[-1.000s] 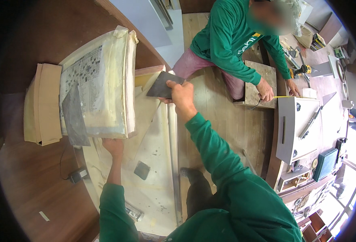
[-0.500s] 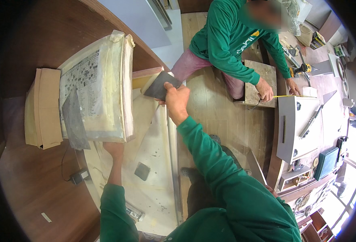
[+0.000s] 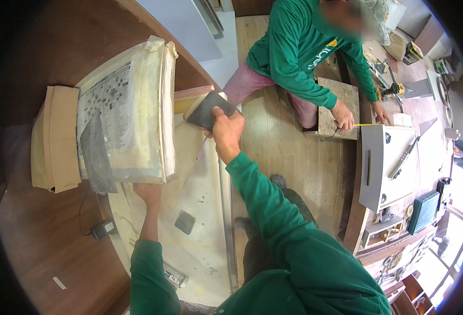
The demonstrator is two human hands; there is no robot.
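My right hand (image 3: 226, 130) grips a dark grey sanding sheet (image 3: 208, 109) and presses it on the far end of a pale, cream-coated panel (image 3: 200, 184) lying lengthwise in front of me. My left hand (image 3: 148, 193) rests flat on the panel's left side, just below a stack of yellowed boards topped with a printed sheet (image 3: 129, 110). A small dark sanding pad (image 3: 185, 221) lies loose on the panel between my arms. Both sleeves are green.
A cardboard box (image 3: 55, 137) sits left of the stack, with a long grey sheet (image 3: 96, 155) draped over the stack. A small black adapter (image 3: 103, 229) lies on the brown surface. Another person in green (image 3: 300, 52) kneels ahead with a board (image 3: 339, 107). A grey cabinet (image 3: 386, 160) stands right.
My right hand has slid the sanding sheet slightly back and forth at the panel's far end. My left hand stays put. The other person keeps working on the board.
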